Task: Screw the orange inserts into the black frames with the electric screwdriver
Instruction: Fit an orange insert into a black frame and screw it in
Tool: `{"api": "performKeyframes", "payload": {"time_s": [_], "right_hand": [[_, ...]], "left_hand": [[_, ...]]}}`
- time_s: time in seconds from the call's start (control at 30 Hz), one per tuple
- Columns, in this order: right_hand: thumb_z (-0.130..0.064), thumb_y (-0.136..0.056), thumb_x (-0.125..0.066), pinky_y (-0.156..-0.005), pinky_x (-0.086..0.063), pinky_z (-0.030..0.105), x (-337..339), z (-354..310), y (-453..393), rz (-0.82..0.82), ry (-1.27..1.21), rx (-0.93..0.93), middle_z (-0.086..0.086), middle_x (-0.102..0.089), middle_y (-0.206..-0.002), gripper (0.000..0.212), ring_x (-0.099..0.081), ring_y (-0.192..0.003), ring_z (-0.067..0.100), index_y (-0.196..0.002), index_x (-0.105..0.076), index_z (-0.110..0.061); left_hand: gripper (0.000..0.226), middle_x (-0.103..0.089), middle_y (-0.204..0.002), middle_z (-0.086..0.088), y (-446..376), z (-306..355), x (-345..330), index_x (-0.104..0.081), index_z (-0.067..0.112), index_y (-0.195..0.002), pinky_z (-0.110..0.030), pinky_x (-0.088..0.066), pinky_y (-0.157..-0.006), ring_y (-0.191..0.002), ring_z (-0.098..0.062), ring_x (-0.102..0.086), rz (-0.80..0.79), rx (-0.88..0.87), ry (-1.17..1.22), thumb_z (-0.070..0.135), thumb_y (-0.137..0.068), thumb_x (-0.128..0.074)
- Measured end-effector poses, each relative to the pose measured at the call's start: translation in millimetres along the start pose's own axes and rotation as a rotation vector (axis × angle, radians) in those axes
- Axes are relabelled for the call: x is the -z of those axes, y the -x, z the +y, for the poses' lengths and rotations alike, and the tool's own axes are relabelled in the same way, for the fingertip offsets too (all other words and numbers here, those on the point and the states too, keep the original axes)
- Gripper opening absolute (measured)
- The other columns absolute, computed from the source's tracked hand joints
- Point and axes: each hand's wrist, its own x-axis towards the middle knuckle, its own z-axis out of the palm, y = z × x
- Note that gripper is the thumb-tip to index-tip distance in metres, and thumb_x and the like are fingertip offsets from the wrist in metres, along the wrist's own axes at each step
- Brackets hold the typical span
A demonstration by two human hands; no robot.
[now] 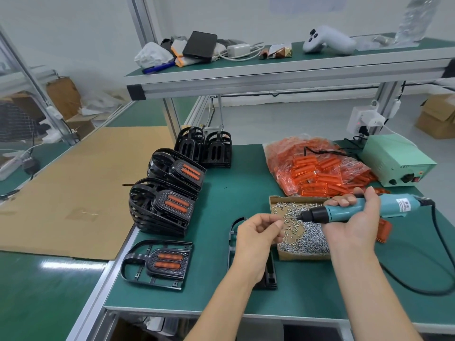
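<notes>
At centre of the green matte counter [221, 193], a shallow cardboard box [302, 252] holds a heap of small silvery screws [307, 238]. Over it the right hand [354, 222] grips a teal plastic screwdriver [349, 210], its black nose pointing to 9 o'clock. The left hand [256, 236] pinches something tiny, probably a screw, above a black ribbed frame [232, 232]. At 1 o'clock a crinkled clear bag [317, 166] holds glossy orange inserts [305, 163]. At 9 o'clock stand stacked frames [160, 205] with inserts fitted.
</notes>
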Motion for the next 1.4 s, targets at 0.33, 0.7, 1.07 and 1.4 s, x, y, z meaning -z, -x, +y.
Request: {"api": "performKeyframes", "payload": {"time_s": [0.33,0.7,1.07,1.4], "right_hand": [[-0.034,-0.098,-0.07,-0.06,-0.044,0.021,1,9,3,-0.018,0.016,-0.037,-0.011,-0.047,-0.067,0.022,-0.045,-0.055,0.006,-0.082,-0.059,-0.023],[-0.036,-0.098,-0.07,-0.058,-0.044,0.021,-2,12,6,-0.046,0.039,-0.04,-0.011,-0.047,-0.066,0.025,-0.045,-0.055,0.006,-0.078,-0.06,-0.024],[-0.037,-0.1,-0.067,-0.058,-0.042,0.02,-9,18,10,-0.088,0.054,-0.08,-0.011,-0.046,-0.064,0.025,-0.045,-0.054,0.005,-0.082,-0.058,-0.023],[-0.032,-0.1,-0.067,-0.054,-0.043,0.022,-35,43,32,-0.236,0.261,-0.102,-0.006,-0.049,-0.061,0.023,-0.045,-0.051,0.008,-0.081,-0.061,-0.021]], "left_hand": [[0.014,-0.071,-0.077,-0.003,3,3,1,-0.075,0.006,-0.101,-0.028,-0.054,-0.066,-0.066,-0.013,-0.062,0.011,-0.021,-0.017,0.007,-0.101,-0.062],[0.016,-0.071,-0.077,-0.002,6,4,4,-0.077,0.011,-0.098,-0.025,-0.054,-0.064,-0.065,-0.014,-0.062,0.011,-0.05,-0.118,0.011,-0.1,-0.062],[0.021,-0.077,-0.079,0.0,16,21,15,-0.079,0.028,-0.089,-0.021,-0.057,-0.071,-0.071,-0.01,-0.072,0.027,-0.178,-0.28,0.011,-0.096,-0.067],[0.009,-0.066,-0.081,0.016,17,37,65,-0.072,0.03,-0.088,-0.015,-0.047,-0.072,-0.08,-0.004,-0.062,-0.022,-0.532,-0.916,0.024,-0.094,-0.071]]}}
